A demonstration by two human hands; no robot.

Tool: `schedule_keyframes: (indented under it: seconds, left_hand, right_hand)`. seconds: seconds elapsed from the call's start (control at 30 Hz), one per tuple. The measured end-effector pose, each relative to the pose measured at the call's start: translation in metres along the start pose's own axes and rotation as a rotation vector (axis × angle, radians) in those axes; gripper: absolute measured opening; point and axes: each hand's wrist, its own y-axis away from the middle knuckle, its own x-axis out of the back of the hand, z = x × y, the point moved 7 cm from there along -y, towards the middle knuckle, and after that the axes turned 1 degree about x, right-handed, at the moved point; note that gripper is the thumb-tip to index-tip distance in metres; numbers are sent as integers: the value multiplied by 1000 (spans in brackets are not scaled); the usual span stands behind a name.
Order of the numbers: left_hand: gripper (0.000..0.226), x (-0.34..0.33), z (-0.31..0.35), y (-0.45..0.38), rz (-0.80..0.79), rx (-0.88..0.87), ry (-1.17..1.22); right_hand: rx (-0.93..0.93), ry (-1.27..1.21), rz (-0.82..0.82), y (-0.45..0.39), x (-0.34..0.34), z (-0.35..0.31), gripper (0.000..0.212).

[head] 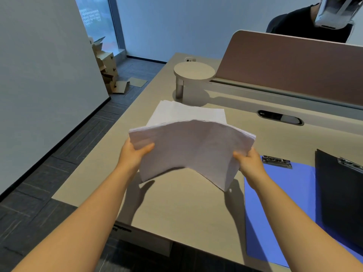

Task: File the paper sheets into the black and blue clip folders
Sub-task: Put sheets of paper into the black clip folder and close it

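Holding a batch of paper sheets [193, 152] above the desk [176, 209], the person appears to be early in the job: neither folder shows any paper under its clip. The blue clip folder [279, 213] lies flat at the right of the desk with its metal clip [276, 161] at the far end, and the black clip folder [341, 193] lies partly over its right side, its own clip [350, 164] also bare. A further pile of sheets [186, 112] rests on the desk just beyond the lifted batch, so more filing is left after this lot. The left hand [135, 154] pinches the batch's left edge, thumb on top and fingers beneath; the right hand [248, 160] closes on the right edge the same way. Between the two grips the paper arches upward in the middle, and its near corners droop toward the desk without seeming to touch it. The batch hangs left of the blue folder, its right edge near that folder's clip, so I judge it has to travel rightward and be squared up before any clip can take it.
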Motion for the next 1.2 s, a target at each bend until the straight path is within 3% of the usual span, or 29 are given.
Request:
schedule_keyframes:
  seconds: [0.13,0.3,0.37,0.4,0.47,0.53,0.6,0.67,0.73,0.87,1.0,1.1,1.2]
  left_hand:
    - [44,4,-13,-1,61,77,-71]
    - [30,1,-3,-1,128,46,-223]
    - [20,-4,-6,3,133,67,-177]
    - [17,-5,-11,5,149,97,-132]
    - [21,-5,-20,9,184,166,-18]
    - [28,-8,-28,14,182,210,70]
    - [38,-15,-32,21,120,257,123]
    - [39,-27,-34,28,28,295,184]
    - [38,-39,-33,34,-55,327,222]
    - [37,-65,-31,49,-156,348,199]
    - [27,-96,-17,56,-95,331,254]
    - [33,-132,-9,62,-101,309,85]
    - [21,-190,-6,88,-287,307,-242]
  right_hand:
    - [-117,154,-2,-2,-1,18,36]
    - [-321,21,48,4,-4,32,43]
    - [-413,-61,-5,15,-14,40,52]
    - [-449,-116,-44,22,-21,43,47]
    - [-543,-242,-101,37,-35,49,32]
    - [-635,-367,-106,47,-46,59,35]
    - [-697,-465,-137,54,-55,69,25]
    - [-675,-640,-102,57,-55,70,15]
    - [-587,-722,37,49,-42,75,21]
    - [-387,-542,220,44,5,71,35]
    - [-338,-580,282,58,66,72,39]
    - [-308,-598,356,70,123,82,41]
    - [-262,-579,427,88,186,93,44]
